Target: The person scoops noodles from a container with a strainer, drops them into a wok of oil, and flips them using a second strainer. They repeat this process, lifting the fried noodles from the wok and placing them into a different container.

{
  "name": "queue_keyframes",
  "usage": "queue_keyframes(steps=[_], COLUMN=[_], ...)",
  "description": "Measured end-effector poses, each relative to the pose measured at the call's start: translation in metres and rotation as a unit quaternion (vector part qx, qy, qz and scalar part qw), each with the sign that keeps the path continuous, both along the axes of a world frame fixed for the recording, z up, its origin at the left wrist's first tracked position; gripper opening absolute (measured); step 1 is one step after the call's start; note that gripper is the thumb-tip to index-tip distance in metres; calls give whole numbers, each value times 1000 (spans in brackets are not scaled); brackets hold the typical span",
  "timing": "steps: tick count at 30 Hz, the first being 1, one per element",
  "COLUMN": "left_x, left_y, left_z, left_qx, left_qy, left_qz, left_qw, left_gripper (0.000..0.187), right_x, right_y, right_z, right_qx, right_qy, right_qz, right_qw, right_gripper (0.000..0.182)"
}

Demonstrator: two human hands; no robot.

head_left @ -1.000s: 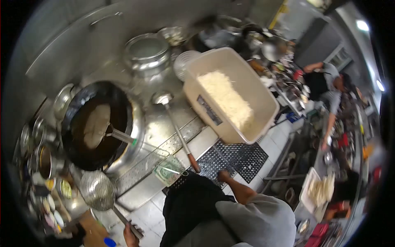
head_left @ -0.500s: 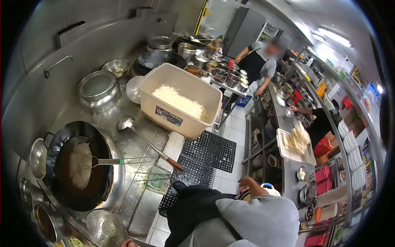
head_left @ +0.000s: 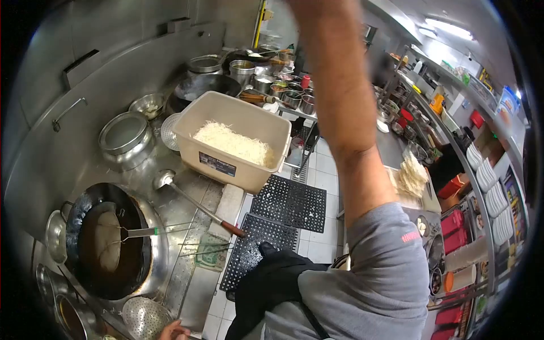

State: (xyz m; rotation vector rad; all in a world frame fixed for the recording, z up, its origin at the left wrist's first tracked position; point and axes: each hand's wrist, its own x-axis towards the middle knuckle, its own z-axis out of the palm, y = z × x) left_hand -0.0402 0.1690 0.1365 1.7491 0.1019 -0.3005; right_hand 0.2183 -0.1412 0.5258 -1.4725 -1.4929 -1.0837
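At the bottom edge is my left hand (head_left: pixel 174 331), beside a perforated metal skimmer (head_left: pixel 145 318). Its fingers look curled, but what they hold is hidden by the frame edge. My right arm is raised across the view, and its hand is cut off above the top. A large wok (head_left: pixel 107 241) of dark liquid sits on the left burner. Inside it a pale rounded shape lies under a wire tool with a grey handle (head_left: pixel 141 232). A ladle (head_left: pixel 201 208) with a wooden grip rests on the stove ledge.
A beige plastic bin (head_left: pixel 226 164) of pale thin shreds stands on the stove end. A lidded pot (head_left: pixel 122 136) is beside it. Black rubber mats (head_left: pixel 289 204) cover part of the floor. Stacked white dishes (head_left: pixel 498 195) line the right shelf.
My right arm has swung up from near my waist across the view, taking the hand out of frame. The view has shifted slightly. The left hand stays by the skimmer.
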Motion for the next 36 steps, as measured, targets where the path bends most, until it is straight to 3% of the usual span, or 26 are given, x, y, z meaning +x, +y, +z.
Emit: queue_keyframes(steps=[2, 3, 4, 6, 7, 8, 10, 11, 12, 13, 14, 15, 18, 20, 21, 24, 28, 30, 32, 33, 36], left_x=[0, -2, -6, -4, -3, 1, 0, 3, 11, 25, 40, 48, 81, 96, 101, 97, 91, 88, 87, 95, 165], left_y=[-19, -30, -36, -53, -74, -86, -115, -129, -147, -170, -190, -215, -239, -260, -268, -279, -266, -254, -244, -237, -223], left_z=[-11, -21, -29, -44, -28, -22, -14, -8, -13, 4, 25, 28, 18, 16, 16, 4, -2, -8, -19, -31, -49], left_qx=[-8, -27, -28, -74, -104, -97, -24, 2, -21, -27, -42, -61, -21, 1, -11, -3, 49, 79, 58, -25, -219], left_qy=[-27, -53, -50, -33, 3, 11, 35, 66, 10, 24, 59, 20, 47, 45, 69, 89, 86, 69, 44, 21, -62], left_qz=[19, 41, 51, 37, 93, 107, 117, 137, 186, 212, 228, 275, 147, 113, 106, 114, 158, 149, 189, 251, 468], left_qw=[999, 997, 997, 996, 990, 989, 992, 988, 982, 976, 971, 959, 988, 993, 992, 989, 983, 983, 979, 968, 854], left_gripper=[28, 25, 25, 25, 25, 25, 27, 35, 48, 40, 38, 39, 39, 39, 39, 39, 40, 41, 41, 45, 59], right_x=[80, 100, 105, 141, 128, 123, 102, 99, 96, 95, 96, 94, 93, 88, 86, 95, 111, 116, 113, 113, 112], right_y=[-25, -38, -47, -81, -95, -109, -132, -142, -152, -160, -166, -169, -167, -165, -163, -172, -181, -180, -166, -158, -129], right_z=[-45, -94, -145, -270, -308, -341, -376, -387, -400, -409, -415, -414, -423, -404, -392, -374, -338, -335, -324, -319, -313], right_qx=[-36, -63, -61, -133, -151, -113, -57, -42, -28, -29, -27, -51, -98, -202, -205, -262, -210, -188, -191, -217, -251], right_qy=[219, 309, 365, 366, 472, 633, 710, 722, 739, 749, 756, 752, 740, 606, 591, 553, 567, 624, 612, 578, 530], right_qz=[19, 10, -53, -146, -170, -65, -64, -74, -83, -63, -45, -24, 17, 5, 39, 74, 1, -3, -19, -27, -38], right_qw=[975, 949, 928, 909, 852, 763, 699, 686, 668, 659, 653, 657, 665, 770, 779, 787, 796, 758, 767, 786, 809], right_gripper=[38, 31, 30, 22, 19, 18, 19, 20, 22, 22, 22, 21, 21, 19, 18, 17, 18, 18, 17, 17, 16])
